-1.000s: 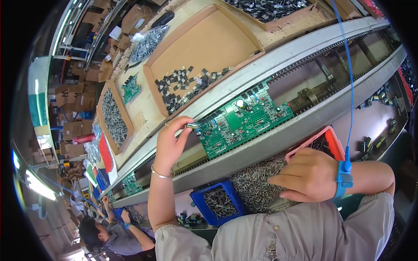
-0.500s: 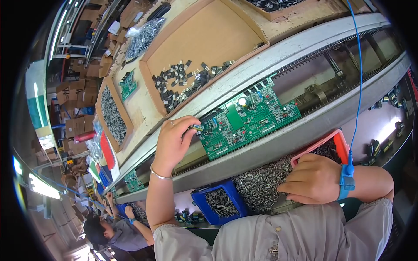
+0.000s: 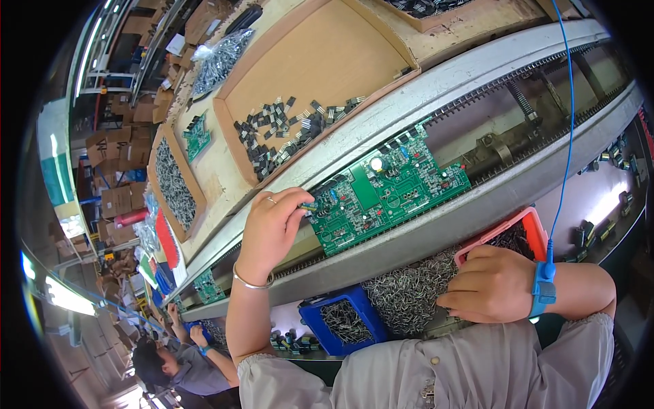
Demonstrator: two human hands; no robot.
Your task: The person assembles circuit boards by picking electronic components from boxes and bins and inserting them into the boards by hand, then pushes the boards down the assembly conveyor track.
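A green circuit board lies across the two rails of a metal conveyor. My left hand pinches a small component at the board's left edge, fingertips touching it. My right hand rests closed in a heap of small metal parts beside a red bin; what the fingers enclose is hidden. A blue strap with a blue cord circles the right wrist.
A blue bin of parts sits below the conveyor. Behind it, cardboard trays hold black components and grey parts. Another green board waits further left on the line. A second person works at lower left.
My left hand stayed at the board's left edge, fingers working the small component. The view shifted slightly, and the right hand stayed in the heap of parts.
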